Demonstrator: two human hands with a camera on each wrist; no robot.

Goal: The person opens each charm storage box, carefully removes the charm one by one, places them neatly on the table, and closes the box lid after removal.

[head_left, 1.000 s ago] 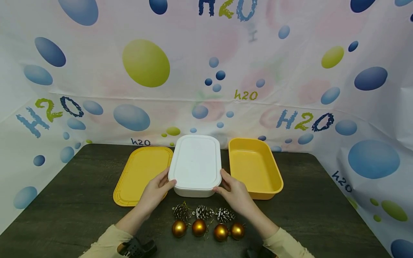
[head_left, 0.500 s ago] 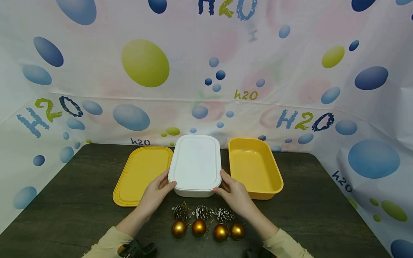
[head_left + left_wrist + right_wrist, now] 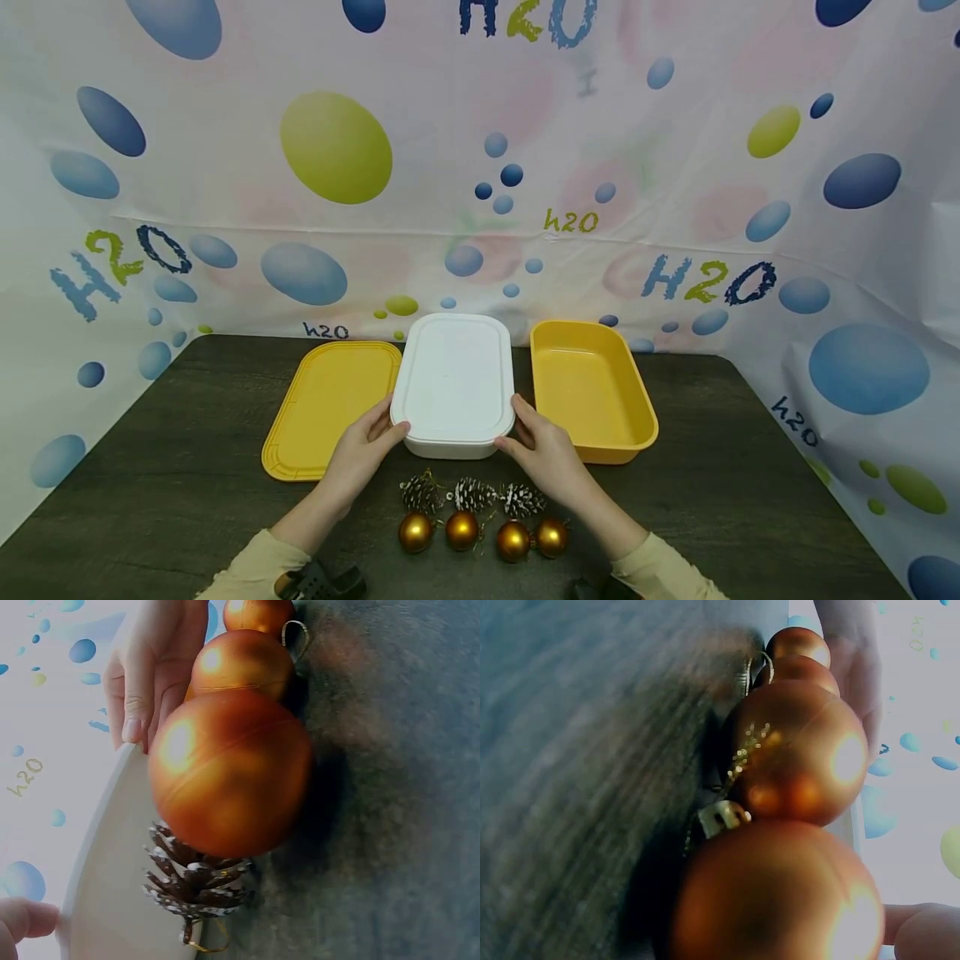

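Note:
A white plastic food container [image 3: 453, 379] with its white lid on sits mid-table in the head view. My left hand [image 3: 362, 443] grips its near left corner, thumb at the front rim and fingers along the side. At the near right corner my right hand [image 3: 546, 450] holds it the same way. In the left wrist view, thumb tips meet the container's rim [image 3: 94, 832]. Closer to me lie several gold Christmas baubles [image 3: 462, 530] in a row, with snowy-tipped pine cones [image 3: 474, 495] just behind them, between my forearms.
To the left lies a flat yellow lid [image 3: 330, 408], partly behind my left hand. An uncovered yellow container [image 3: 592, 387] stands on the right. Behind the dark wooden table [image 3: 750, 500] hangs a white curtain [image 3: 435, 150] printed with dots.

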